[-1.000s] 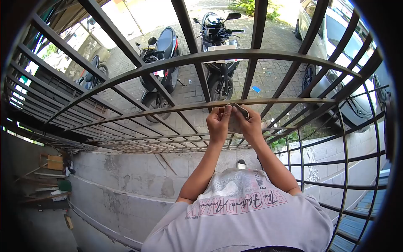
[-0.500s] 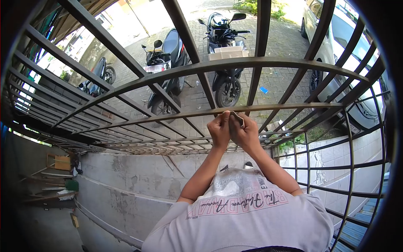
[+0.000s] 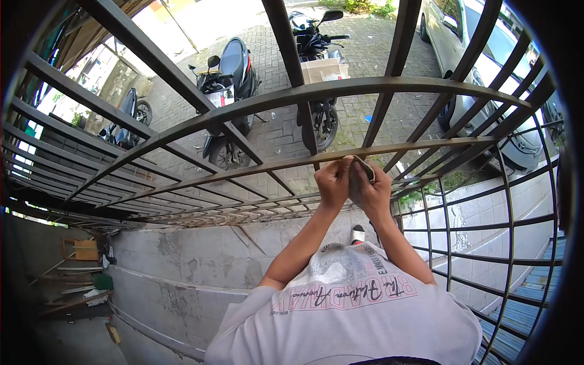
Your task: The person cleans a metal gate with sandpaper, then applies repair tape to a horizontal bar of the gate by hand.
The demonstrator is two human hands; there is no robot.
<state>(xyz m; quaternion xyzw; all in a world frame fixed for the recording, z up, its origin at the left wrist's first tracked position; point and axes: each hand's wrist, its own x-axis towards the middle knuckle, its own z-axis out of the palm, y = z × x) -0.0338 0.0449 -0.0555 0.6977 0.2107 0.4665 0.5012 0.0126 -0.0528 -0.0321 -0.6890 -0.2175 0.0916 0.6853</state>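
Observation:
My left hand (image 3: 334, 186) and my right hand (image 3: 373, 190) are side by side at the lower horizontal rail (image 3: 267, 166) of a dark metal fence. Between them is a bent, thin grey-brown sheet that looks like sandpaper (image 3: 364, 169), its pale edge curling over by my right fingers. My right hand is closed around the sheet. Fingers of my left hand are curled shut, the thumb against the sheet's upper end. Whether the sheet touches the rail is partly hidden by my hands.
Slanting fence bars (image 3: 392, 73) and an arched upper rail (image 3: 292, 94) stand before me. A grid of thin bars (image 3: 477, 234) is on the right. Beyond are motorcycles (image 3: 234, 67) and a silver car (image 3: 480, 73). Wooden scraps (image 3: 76, 286) lie at left; my foot (image 3: 358, 233) shows below.
Both hands, with the sheet, have shifted a little to the right along the rail. The camera view has moved slightly, and my foot now shows more.

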